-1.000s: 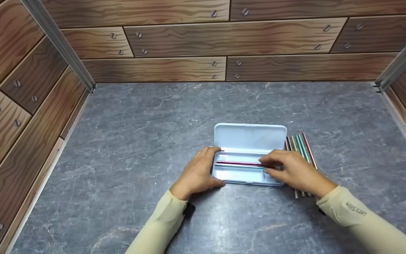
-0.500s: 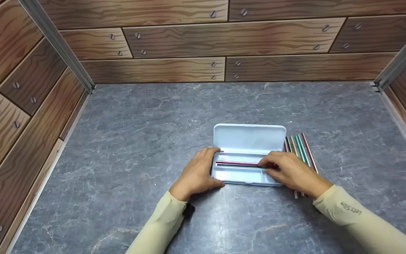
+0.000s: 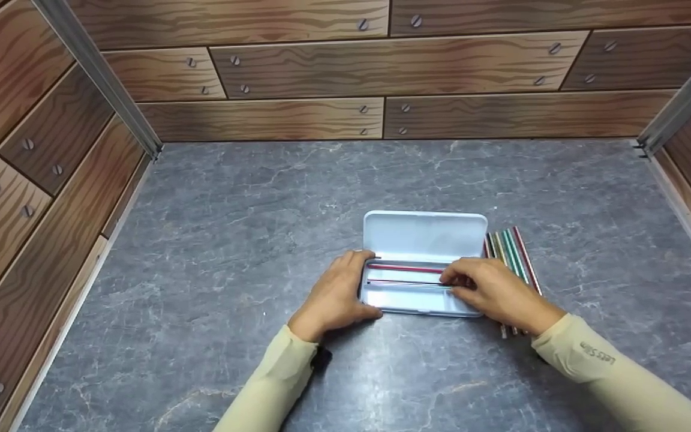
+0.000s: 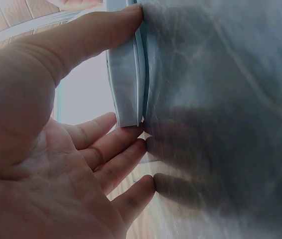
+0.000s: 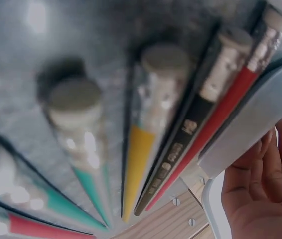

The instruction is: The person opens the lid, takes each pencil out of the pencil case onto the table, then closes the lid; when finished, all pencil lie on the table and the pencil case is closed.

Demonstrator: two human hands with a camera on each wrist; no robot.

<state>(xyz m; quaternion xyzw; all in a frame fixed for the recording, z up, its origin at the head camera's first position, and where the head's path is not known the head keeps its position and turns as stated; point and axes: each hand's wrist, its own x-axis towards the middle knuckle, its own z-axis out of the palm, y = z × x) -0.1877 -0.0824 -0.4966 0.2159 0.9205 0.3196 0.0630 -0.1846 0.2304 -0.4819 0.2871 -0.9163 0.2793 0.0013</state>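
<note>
A pale blue pencil case (image 3: 425, 235) lies open on the table, its lid tipped back. My left hand (image 3: 336, 292) grips the case's left end, thumb at the front corner and fingers at the back one; the left wrist view shows them against the case wall (image 4: 126, 84). A red pencil (image 3: 405, 269) lies along the back of the long compartment. In front of it runs a thin dark pencil (image 3: 405, 281), its right end between the curled fingers of my right hand (image 3: 501, 294). That hand hides the case's right part, and its fingertip contact is partly hidden.
Several loose pencils (image 3: 521, 255) lie beside the case's right end, partly under my right forearm. In the right wrist view they include a black pencil (image 5: 181, 144), a red pencil (image 5: 208, 129) and a yellow pencil (image 5: 140, 164), all eraser-tipped. Wood-patterned walls (image 3: 297, 117) bound the table.
The red pencil has shifted from the compartment's front side to its back, apart from the thin dark one. My right hand has moved slightly left; my left hand stays on the case.
</note>
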